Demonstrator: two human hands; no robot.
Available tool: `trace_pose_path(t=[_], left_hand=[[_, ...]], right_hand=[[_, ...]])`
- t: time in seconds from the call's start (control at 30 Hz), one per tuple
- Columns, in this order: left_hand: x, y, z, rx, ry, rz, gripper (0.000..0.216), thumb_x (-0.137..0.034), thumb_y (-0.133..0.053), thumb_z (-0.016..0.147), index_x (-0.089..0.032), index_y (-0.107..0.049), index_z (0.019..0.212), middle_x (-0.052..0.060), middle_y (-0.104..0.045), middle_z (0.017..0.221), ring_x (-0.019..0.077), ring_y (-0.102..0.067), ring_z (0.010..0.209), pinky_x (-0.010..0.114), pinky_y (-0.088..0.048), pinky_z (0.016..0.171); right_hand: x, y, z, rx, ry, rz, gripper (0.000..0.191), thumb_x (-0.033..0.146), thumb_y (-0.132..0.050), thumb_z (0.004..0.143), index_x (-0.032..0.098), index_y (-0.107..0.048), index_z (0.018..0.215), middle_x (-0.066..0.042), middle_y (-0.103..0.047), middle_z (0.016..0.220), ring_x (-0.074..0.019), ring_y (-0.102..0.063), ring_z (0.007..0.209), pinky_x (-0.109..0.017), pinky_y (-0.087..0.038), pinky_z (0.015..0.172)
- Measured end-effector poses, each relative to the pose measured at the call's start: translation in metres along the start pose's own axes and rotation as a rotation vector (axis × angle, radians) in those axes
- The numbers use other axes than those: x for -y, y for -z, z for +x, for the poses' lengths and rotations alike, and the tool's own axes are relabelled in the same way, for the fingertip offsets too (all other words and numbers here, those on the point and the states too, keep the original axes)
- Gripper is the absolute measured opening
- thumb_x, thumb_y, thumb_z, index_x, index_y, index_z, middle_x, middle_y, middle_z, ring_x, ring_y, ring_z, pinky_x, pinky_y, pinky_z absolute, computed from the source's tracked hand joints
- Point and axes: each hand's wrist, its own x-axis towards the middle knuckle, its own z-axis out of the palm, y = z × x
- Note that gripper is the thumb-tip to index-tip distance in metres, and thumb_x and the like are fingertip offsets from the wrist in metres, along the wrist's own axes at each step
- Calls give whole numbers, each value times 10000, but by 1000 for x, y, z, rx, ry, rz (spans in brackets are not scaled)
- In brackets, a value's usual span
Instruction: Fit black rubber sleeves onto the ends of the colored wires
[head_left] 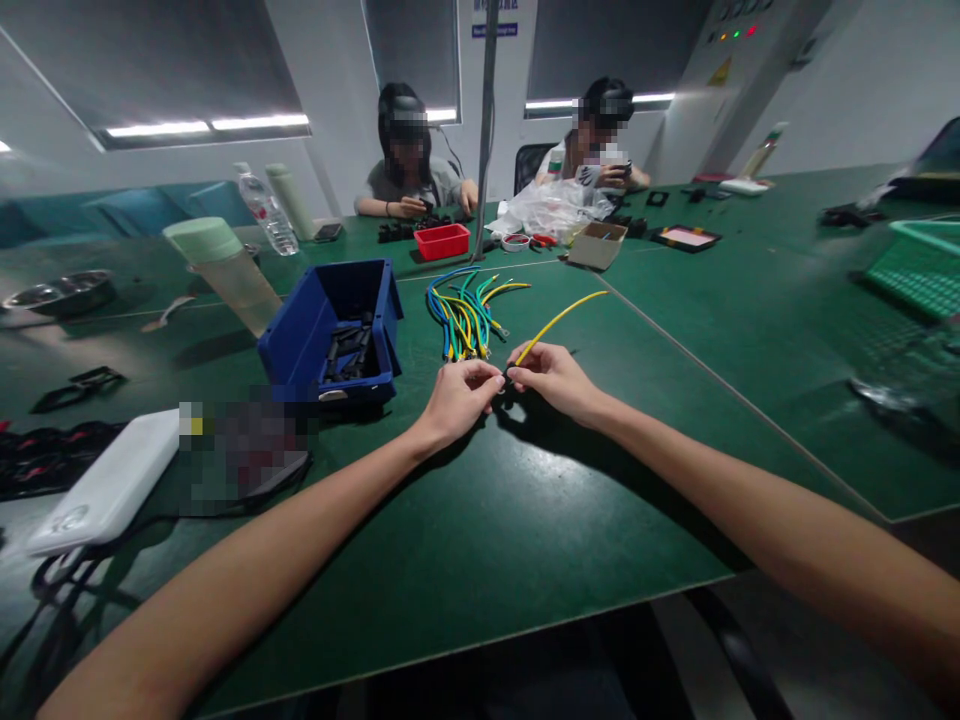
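Observation:
My left hand [461,402] and my right hand [559,378] meet just above the green table, fingertips close together. Pinched in the right fingers is a yellow wire [559,320], its free end curving up and away to the right. A small black part [508,374] sits between both sets of fingertips, mostly covered by them. The left thumb and forefinger are closed at that part. Right behind my hands lies a bundle of blue, green and yellow wires [469,315] with metal end lugs. To the left, a blue bin [330,300] contains several black parts [349,345].
A red tray [442,241], a cardboard box [598,246] and a plastic bag [555,210] lie farther back, around a metal pole [486,130]. Two people sit across the table. Bottles and a white power bank [112,485] are at left; a green basket [919,265] is at right.

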Motion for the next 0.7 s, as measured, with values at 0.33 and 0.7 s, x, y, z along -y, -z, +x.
trace_pose_path(t=[0.33, 0.7], left_hand=[[-2, 2, 0, -81, 5, 64, 158, -280, -628, 802, -128, -664, 777, -2, -610, 639, 80, -528, 461, 198, -433, 433], [9, 0, 2, 2, -6, 42, 188, -302, -648, 782, -118, -687, 797, 12, -622, 650, 85, -521, 489, 200, -453, 433]], right_hand=[[-2, -3, -3, -1, -5, 60, 387, 343, -766, 699, 186, -562, 987, 38, -628, 640, -105, -561, 544, -252, -451, 555], [-8, -5, -4, -61, -9, 55, 369, 208, -712, 711, 197, -546, 1040, 36, -632, 707, -103, -583, 594, -252, -472, 576]])
